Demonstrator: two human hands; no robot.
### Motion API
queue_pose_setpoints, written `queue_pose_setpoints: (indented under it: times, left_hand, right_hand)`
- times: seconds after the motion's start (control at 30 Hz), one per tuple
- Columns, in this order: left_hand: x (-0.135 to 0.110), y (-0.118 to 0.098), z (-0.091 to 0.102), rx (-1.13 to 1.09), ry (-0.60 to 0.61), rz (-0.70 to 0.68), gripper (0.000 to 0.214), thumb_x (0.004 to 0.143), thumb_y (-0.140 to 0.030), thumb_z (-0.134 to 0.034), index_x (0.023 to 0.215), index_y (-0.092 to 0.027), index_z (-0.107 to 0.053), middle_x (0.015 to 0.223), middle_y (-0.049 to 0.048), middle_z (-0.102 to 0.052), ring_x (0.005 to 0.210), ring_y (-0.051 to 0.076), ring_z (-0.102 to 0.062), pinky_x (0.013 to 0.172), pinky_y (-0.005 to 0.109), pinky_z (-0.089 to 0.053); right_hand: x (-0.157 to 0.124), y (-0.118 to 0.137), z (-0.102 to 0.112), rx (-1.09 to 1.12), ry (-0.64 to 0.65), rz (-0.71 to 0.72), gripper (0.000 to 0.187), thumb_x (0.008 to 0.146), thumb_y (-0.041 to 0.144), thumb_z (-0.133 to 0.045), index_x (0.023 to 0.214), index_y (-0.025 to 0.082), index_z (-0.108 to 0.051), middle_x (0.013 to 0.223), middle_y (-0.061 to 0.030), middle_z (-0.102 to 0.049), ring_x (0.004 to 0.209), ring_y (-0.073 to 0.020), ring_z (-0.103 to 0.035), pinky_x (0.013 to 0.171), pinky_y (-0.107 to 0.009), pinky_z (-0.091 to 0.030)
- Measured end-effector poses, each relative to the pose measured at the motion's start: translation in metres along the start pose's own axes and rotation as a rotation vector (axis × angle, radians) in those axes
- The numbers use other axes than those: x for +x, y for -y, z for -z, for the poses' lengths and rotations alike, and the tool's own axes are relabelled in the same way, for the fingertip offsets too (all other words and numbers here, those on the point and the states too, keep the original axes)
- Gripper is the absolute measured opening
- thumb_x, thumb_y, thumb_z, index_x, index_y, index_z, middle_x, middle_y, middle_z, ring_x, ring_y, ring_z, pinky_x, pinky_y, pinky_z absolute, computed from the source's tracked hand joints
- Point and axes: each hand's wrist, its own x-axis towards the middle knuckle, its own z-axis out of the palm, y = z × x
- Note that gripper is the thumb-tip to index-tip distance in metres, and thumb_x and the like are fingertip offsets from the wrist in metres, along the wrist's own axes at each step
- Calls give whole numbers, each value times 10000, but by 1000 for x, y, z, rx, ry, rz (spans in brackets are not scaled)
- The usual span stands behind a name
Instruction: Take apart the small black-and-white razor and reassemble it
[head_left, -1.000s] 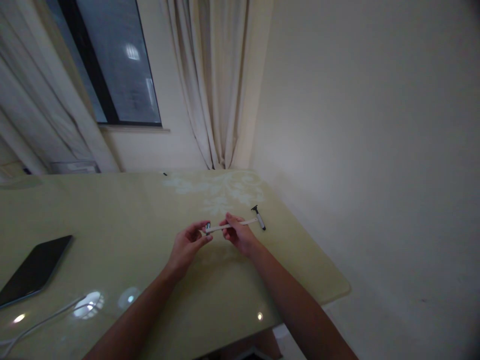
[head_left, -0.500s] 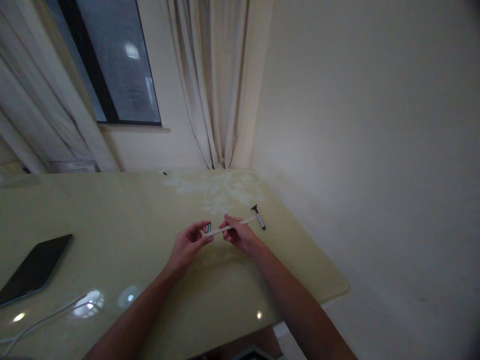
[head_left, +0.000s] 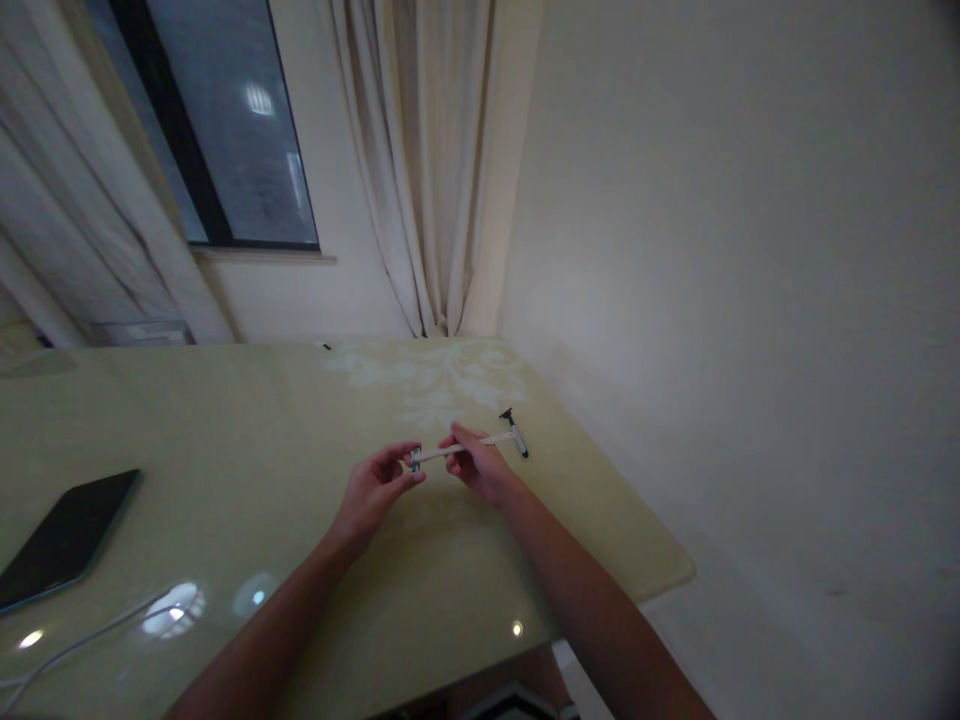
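The near edge of the worktop [head_left: 405, 610] is slanting under the right forearm [head_left: 592, 590] and meeting the right edge at a rounded corner, with the pale wall [head_left: 712, 350] rising beside that side. A white cable [head_left: 79, 645] is trailing in at the near left, and a dark tablet [head_left: 67, 540] is lying just beyond it, a broad stretch of surface running between the tablet and the hands. Well in from the near edge, the left grip [head_left: 379, 485] is pinching a small dark-and-teal piece [head_left: 416, 462], while the right grip [head_left: 476, 468] is closing around a slim pale handle [head_left: 435, 454]. The handle's left end is meeting the piece between the hands; whether they are joined, I cannot tell. Its other end is pointing toward a grey-and-black razor [head_left: 519, 438] that is lying near the right edge, with a narrower margin on that side. Farther on, patterned surface is reaching the far edge, where a tiny black object [head_left: 327, 347] is resting; beyond, a cream curtain [head_left: 435, 150] is hanging beside a dark-framed window [head_left: 225, 130].
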Motion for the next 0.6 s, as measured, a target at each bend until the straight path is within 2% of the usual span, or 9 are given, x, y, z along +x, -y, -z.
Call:
queue_pose_setpoints:
  times: [0.07, 0.2, 0.33, 0.5, 0.6]
  left_hand:
    - [0, 1, 0, 4, 5, -6, 524, 639, -351, -907, 1121, -192, -778, 835, 10, -665, 705, 135, -554, 636, 246, -421]
    - [0, 1, 0, 26, -4, -19, 508, 634, -357, -910, 1098, -194, -781, 781, -13, -623, 651, 117, -502, 606, 239, -386]
    - [0, 0, 1, 33, 15, -21, 519, 653, -356, -897, 1131, -196, -772, 760, -23, -601, 640, 115, -481, 600, 239, -366]
    - [1, 0, 1, 54, -7, -32, 519, 622, -375, -913, 1090, -193, -779, 711, -42, -564, 604, 105, -443, 573, 233, -332]
    - [1, -1, 1, 64, 3, -33, 534, 612, -383, -915, 1091, -189, -782, 676, -52, -527, 590, 103, -423, 558, 231, -316]
  right_hand:
    - [0, -1, 1, -24, 30, -32, 463, 767, 579, -836, 697, 131, -740, 521, -11, -639, 414, -66, -513, 408, -174, -390]
    - [1, -1, 1, 20, -62, 33, 450, 790, 578, -816, 739, 136, -754, 561, -14, -664, 442, -64, -540, 439, -167, -417]
    - [1, -3, 2, -20, 3, -20, 469, 784, 583, -817, 711, 124, -747, 534, -21, -650, 420, -69, -520, 419, -179, -398]
    - [0, -4, 1, 9, -50, 64, 491, 768, 622, -813, 746, 134, -757, 566, -19, -666, 451, -75, -553, 445, -179, -431]
    - [-1, -1, 0, -49, 12, 39, 518, 746, 641, -821, 716, 129, -752, 528, -16, -644, 426, -80, -532, 420, -187, -410]
